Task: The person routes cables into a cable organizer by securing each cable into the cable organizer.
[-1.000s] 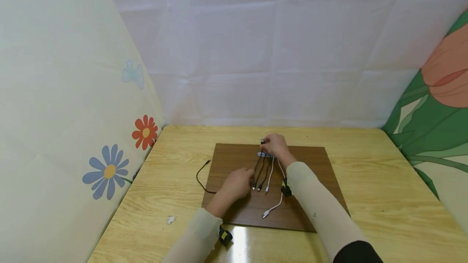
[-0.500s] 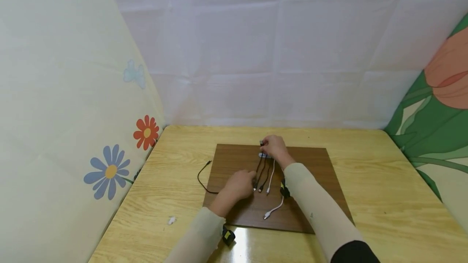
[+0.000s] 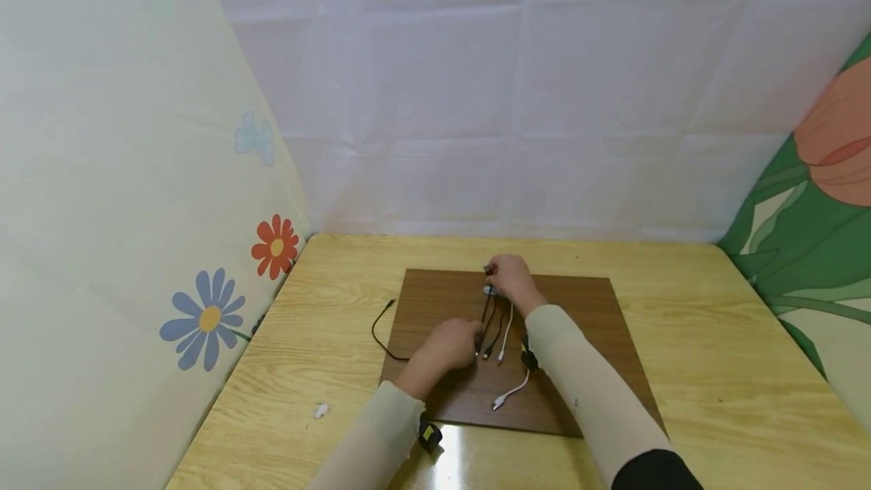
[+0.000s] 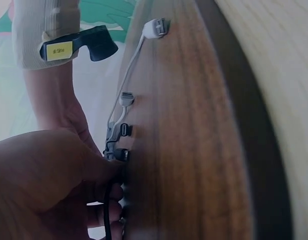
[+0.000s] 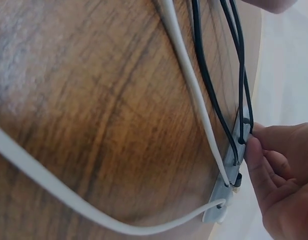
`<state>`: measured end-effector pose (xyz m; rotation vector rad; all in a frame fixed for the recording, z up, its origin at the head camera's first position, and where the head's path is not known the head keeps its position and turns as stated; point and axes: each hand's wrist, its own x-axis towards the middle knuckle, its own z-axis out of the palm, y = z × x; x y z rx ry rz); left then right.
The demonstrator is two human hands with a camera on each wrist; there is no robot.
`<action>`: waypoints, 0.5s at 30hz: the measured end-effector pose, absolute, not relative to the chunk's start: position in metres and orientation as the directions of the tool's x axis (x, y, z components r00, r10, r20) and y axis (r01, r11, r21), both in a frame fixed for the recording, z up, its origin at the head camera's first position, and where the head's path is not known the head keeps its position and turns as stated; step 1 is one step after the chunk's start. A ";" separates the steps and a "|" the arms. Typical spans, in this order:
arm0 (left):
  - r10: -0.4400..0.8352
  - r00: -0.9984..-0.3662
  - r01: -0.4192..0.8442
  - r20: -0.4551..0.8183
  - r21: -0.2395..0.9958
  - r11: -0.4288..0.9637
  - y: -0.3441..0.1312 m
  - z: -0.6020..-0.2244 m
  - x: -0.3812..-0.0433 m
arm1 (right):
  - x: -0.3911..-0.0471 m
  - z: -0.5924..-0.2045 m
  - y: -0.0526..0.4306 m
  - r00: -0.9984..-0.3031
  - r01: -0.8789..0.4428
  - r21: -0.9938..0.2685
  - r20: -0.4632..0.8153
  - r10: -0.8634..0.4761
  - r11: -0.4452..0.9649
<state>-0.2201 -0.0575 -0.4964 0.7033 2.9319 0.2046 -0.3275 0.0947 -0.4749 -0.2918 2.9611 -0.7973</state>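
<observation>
My left hand (image 3: 454,345) is low over the brown board, its thumb and fingers pinching a black cable (image 4: 107,212). At the board's far edge lies a grey cable holder strip (image 5: 213,212) with black and white cables running through it. There my right hand (image 3: 512,277) pinches the end of a black cable (image 5: 247,95) between thumb and forefinger. A small plug (image 3: 487,269) pokes out past these fingertips in the head view. Beside the left fingertips, other cable ends lie in a row, including a black plug (image 4: 125,130) and a white plug (image 4: 126,98).
The brown board (image 3: 578,354) lies on a wooden table (image 3: 721,369). A longer white cable ends in a USB plug (image 3: 498,403) near the front. A loose black cable (image 3: 376,331) curves off the board's left side. A small white scrap (image 3: 321,410) lies at left.
My left hand has shifted slightly right, closer to the row of plugs. My right hand and the plug at its fingertips have sunk a little toward the holder. The view has drifted slightly.
</observation>
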 end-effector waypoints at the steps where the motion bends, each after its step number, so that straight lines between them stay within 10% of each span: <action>1: 0.459 -0.884 0.442 -0.090 0.160 0.883 -0.057 -0.496 -0.220 | -0.327 -0.475 0.095 -0.979 -0.175 -0.496 -0.003 -0.204 0.851; 15: 0.486 -0.860 0.445 -0.159 0.234 0.864 -0.063 -0.492 -0.224 | -0.328 -0.474 0.096 -0.974 -0.194 -0.486 -0.005 -0.225 0.852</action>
